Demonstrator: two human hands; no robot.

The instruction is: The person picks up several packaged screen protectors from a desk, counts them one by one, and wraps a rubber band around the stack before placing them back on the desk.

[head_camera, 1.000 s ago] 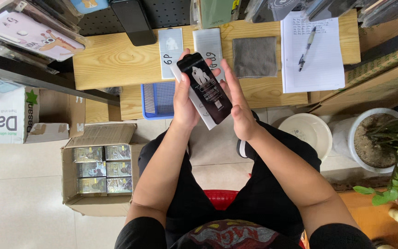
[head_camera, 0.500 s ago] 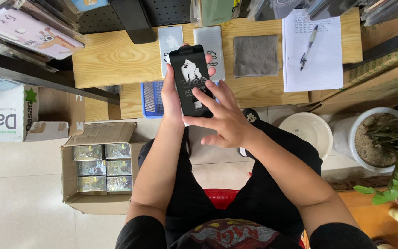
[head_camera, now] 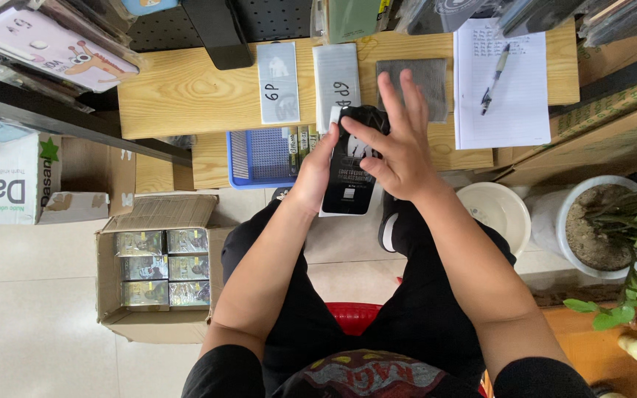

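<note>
My left hand [head_camera: 312, 175] holds a flat black packet [head_camera: 349, 177] with a white sleeve behind it, upright in front of the wooden shelf [head_camera: 186, 96]. Over the packet's top my right hand [head_camera: 396, 140] rests with fingers spread, thumb and fingertips touching the black face. I sit on a red stool [head_camera: 363, 317], knees apart. Two flat labelled packets [head_camera: 307, 81] lie on the shelf just beyond my hands, beside a grey cloth [head_camera: 422, 77].
A blue basket [head_camera: 259, 156] with small packs sits left of my hands. A paper sheet with a pen [head_camera: 501, 70] lies at right. An open cardboard box [head_camera: 158, 265] of small boxes stands on the floor at left. A white bowl [head_camera: 497, 214] and potted plant [head_camera: 621, 228] are at right.
The packet went from tilted to upright and moved up toward the shelf. My right hand shifted from its side onto its top, fingers now spread.
</note>
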